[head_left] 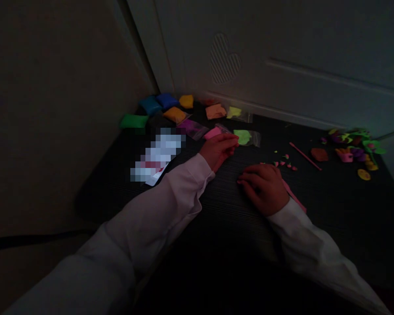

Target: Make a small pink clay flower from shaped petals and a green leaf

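Left hand [219,150], fingertips together beside the lime packet [243,137], any pinch impossible to tell; right hand [265,187] curled over the bench [221,197], its hold hidden; buds [289,165] just beyond, and a sideways knuckle could scatter them.

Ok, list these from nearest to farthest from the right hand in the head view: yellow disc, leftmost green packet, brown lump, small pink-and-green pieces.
1. Small pink-and-green pieces: just beyond the right hand.
2. Brown lump: right of those pieces, past the pink stick.
3. Yellow disc: farther right.
4. Leftmost green packet: across on the far left.
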Tool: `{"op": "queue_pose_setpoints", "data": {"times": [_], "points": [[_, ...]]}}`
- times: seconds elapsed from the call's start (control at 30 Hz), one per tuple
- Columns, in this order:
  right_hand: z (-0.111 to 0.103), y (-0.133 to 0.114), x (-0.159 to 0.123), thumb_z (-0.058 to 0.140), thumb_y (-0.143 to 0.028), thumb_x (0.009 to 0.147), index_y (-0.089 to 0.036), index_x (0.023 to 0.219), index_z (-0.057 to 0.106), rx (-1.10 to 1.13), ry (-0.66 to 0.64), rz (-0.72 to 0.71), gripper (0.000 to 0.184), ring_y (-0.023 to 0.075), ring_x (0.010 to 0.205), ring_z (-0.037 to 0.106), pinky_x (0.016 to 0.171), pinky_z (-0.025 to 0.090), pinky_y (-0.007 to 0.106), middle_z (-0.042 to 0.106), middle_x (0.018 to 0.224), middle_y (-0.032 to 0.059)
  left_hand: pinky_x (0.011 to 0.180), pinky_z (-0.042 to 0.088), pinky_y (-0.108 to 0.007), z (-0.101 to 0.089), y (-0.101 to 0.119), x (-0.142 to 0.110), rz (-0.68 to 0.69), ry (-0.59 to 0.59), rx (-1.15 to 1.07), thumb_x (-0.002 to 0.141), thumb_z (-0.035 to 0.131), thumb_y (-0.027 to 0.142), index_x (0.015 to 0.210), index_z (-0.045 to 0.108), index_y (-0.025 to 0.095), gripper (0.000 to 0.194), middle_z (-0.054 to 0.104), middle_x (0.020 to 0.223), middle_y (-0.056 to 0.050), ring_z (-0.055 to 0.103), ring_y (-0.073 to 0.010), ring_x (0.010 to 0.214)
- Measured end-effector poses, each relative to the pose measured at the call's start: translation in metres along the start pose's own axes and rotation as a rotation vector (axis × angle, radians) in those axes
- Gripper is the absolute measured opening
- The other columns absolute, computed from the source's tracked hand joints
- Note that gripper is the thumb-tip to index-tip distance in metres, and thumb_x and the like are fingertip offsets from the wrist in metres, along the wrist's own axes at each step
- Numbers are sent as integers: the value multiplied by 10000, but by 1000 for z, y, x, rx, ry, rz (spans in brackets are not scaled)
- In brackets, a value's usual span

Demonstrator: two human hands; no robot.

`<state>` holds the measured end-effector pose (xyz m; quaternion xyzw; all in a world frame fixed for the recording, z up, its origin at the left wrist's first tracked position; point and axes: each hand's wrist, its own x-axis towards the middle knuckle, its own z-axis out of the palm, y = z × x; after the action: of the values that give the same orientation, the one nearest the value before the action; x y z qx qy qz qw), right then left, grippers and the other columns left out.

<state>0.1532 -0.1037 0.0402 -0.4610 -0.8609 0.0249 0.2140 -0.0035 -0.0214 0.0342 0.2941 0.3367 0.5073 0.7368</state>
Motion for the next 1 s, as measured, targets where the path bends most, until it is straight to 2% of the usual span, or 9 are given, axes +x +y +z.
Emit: {"op": "queue_pose_setpoints", "data": {"times": [0.47, 0.63, 0.8, 0.9, 1.0], "points": [[-9, -3, -5, 502, -251, 743, -241, 901, 617, -55, -41, -38, 197, 192, 926, 492, 885, 271, 428, 601, 959, 24, 549, 342, -187, 3, 3, -2, -25, 23, 5, 652, 566, 76, 724, 569, 108, 79, 556, 621, 3, 498, -50, 579], [-10, 1, -7, 512, -231, 734, -235, 920, 608, -47, 15, -27, 210, 193, 938, 496, 870, 302, 417, 600, 964, 26, 569, 345, -195, 4, 1, -3, -21, -8, 51, 594, 615, 49, 730, 584, 113, 153, 556, 620, 24, 485, -38, 563], [-10, 10, -8, 521, -226, 730, -211, 934, 597, -19, 139, 56, 218, 192, 902, 517, 824, 356, 394, 584, 964, 55, 635, 376, -213, 1, -4, -5, -25, -144, 201, 656, 589, 126, 844, 610, 127, 189, 630, 755, -22, 514, -47, 616], [-10, 13, -7, 524, -226, 734, -216, 942, 589, -4, 232, 113, 218, 190, 897, 520, 806, 378, 374, 580, 949, 58, 676, 399, -231, 2, -4, -9, -7, -279, 343, 678, 579, 162, 1007, 564, 155, 329, 651, 796, -38, 544, -65, 638], [-10, 14, -6, 539, -244, 732, -230, 954, 589, -15, 297, 140, 228, 195, 896, 516, 793, 385, 372, 573, 939, 58, 717, 409, -242, 6, -3, -16, -2, -374, 455, 665, 596, 165, 1163, 452, 176, 519, 662, 788, -46, 582, -100, 699]]}}
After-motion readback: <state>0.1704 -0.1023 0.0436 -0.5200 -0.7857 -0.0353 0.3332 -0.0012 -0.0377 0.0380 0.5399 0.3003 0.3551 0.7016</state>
